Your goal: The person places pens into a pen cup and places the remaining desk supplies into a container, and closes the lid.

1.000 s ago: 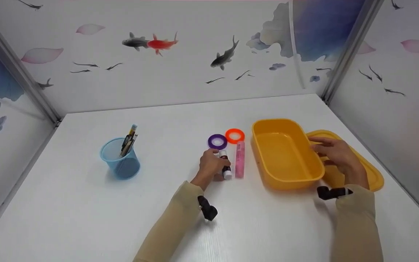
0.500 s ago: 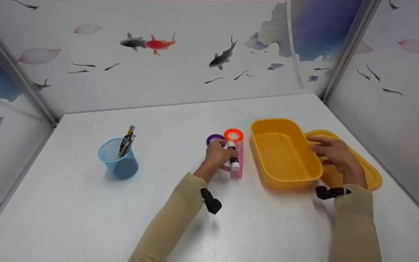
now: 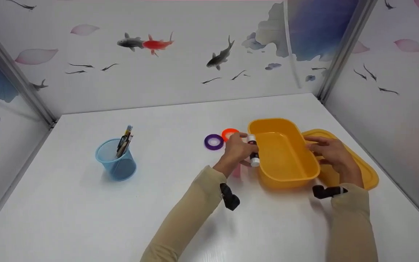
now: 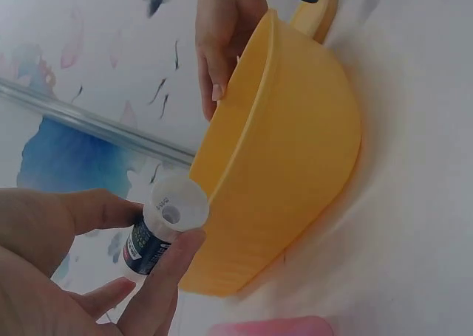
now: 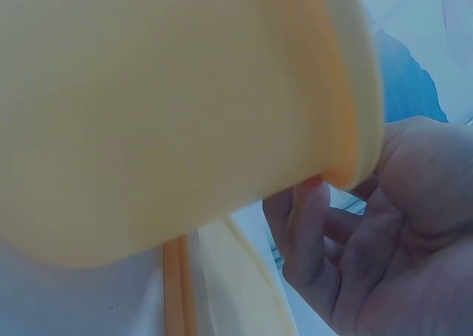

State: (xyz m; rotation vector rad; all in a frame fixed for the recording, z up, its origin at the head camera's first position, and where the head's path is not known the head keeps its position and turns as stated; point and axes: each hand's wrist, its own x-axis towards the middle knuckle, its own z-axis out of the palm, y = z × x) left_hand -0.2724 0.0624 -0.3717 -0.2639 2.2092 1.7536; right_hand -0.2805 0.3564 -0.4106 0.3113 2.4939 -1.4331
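On my feed, the white table bears the yellow box, upright, its long side running near to far. The yellow lid lies at its right. A blue cup of pens stands well apart on the left. The right hand grips the box's right rim, fingers curled about the edge. The left hand pinches the glue stick between thumb and fingers, clear of the table.

Key relation: the glue stick lies right of the left palm, against the box's left rim in my view; I cannot confirm contact. Its long axis runs near to far, roughly along that rim. The left hand is the nearer one; the right hand sits across the box's opening.

Below the left hand, a pink item is mostly covered.

Change from half a second ago: left hand and glue stick have shifted right, uncovering the purple ring and partly masking the orange ring. The right hand's hold is unchanged.
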